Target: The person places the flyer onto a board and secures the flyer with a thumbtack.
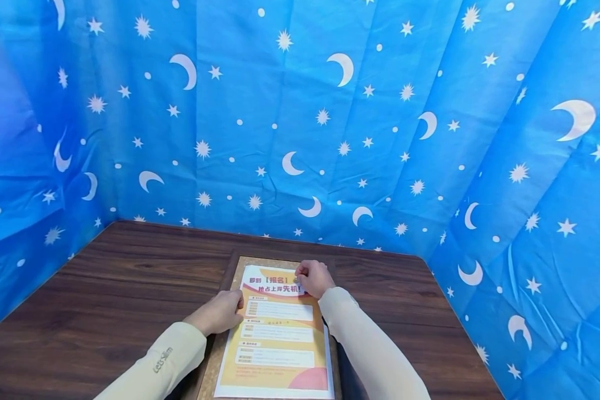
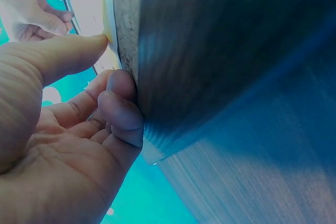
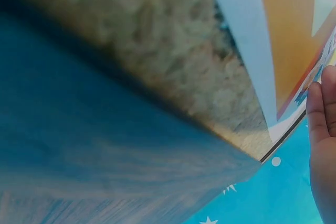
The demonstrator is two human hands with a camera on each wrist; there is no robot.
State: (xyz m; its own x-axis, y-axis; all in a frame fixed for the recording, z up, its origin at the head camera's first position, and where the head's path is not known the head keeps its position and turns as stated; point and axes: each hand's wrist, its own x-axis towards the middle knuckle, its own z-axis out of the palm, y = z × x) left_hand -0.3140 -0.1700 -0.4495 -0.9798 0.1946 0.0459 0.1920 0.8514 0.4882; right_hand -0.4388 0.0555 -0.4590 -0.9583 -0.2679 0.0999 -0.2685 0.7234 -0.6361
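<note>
A printed poster [image 1: 280, 311], orange, yellow and white with red heading text, lies on a cork board [image 1: 210, 378]. My left hand [image 1: 220, 311] is at the poster's left edge. In the left wrist view, its thumb [image 2: 89, 51] touches the paper's margin, while the curled fingertips [image 2: 122, 114] rest against the board's side. Over the poster's upper right corner is my right hand [image 1: 315, 276], thumb and index finger close together at the paper. Whether a small thing sits between them is hidden. The right wrist view shows fingers [image 3: 317, 108] beside the poster's coloured print.
Beneath the board is a dark brown wooden table [image 1: 130, 278]. A blue curtain [image 1: 260, 122] with white moons and stars hangs behind it and along both sides. The board's cork margin [image 3: 173, 51] shows beside the paper in the right wrist view.
</note>
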